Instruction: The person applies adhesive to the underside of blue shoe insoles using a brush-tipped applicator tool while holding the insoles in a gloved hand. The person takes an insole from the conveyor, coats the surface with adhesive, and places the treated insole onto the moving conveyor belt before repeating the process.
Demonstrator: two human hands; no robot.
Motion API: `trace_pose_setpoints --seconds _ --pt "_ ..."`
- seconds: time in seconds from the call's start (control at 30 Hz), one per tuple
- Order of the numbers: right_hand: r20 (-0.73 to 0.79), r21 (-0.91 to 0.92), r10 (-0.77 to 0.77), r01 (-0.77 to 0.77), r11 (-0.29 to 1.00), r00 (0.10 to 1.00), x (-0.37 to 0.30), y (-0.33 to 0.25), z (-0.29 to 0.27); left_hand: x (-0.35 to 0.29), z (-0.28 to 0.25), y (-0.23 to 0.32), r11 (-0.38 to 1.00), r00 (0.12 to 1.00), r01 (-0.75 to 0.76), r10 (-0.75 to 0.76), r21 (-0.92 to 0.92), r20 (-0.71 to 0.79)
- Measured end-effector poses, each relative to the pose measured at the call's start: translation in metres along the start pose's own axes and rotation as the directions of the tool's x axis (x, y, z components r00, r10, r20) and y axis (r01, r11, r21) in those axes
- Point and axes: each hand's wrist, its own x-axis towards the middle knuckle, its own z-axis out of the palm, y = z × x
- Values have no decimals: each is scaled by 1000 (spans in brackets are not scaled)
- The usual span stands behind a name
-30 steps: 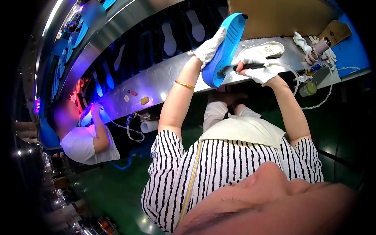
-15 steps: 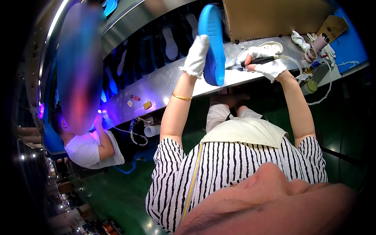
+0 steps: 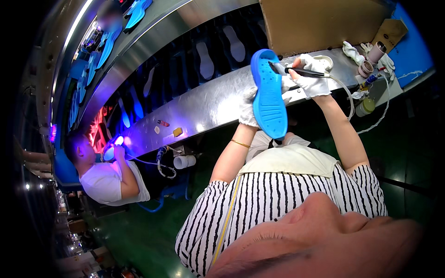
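Note:
A blue shoe sole (image 3: pixel 270 109) is held upright over the bench's front edge, its ridged and dimpled face towards me. My left hand (image 3: pixel 248 109), in a white glove, is closed on its left side, partly hidden behind it. My right hand (image 3: pixel 309 76) wears a white glove with bare fingertips and is closed round the black handle of a hose-fed brush (image 3: pixel 305 72). The brush's tip lies at the upper end of the sole. Behind the right hand, a cream shoe (image 3: pixel 326 61) rests on the bench, partly hidden.
The metal bench (image 3: pixel 204 104) bears a yellow block (image 3: pixel 177 132). Soles (image 3: pixel 204 60) stand on the dark rack behind it. A cardboard sheet (image 3: pixel 320 23) rises at the back. Cups (image 3: pixel 366 68) and gloves lie right; the brush's hose (image 3: pixel 348 99) hangs there. A co-worker (image 3: pixel 113 180) sits left.
My left hand has come down and right with the sole, which has turned from edge-on to face me. The brush tip has come to the sole's upper end; my right hand moved slightly left.

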Motion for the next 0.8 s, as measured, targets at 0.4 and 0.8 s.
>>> trace_pose_setpoints --seconds 0.4,0.8 --pt "129 -29 -157 162 986 979 -17 -26 14 9 -23 -6 955 983 -94 135 281 -128" --pt "319 -149 -113 168 974 941 -37 -36 27 23 -17 14 916 934 -280 329 286 -139"
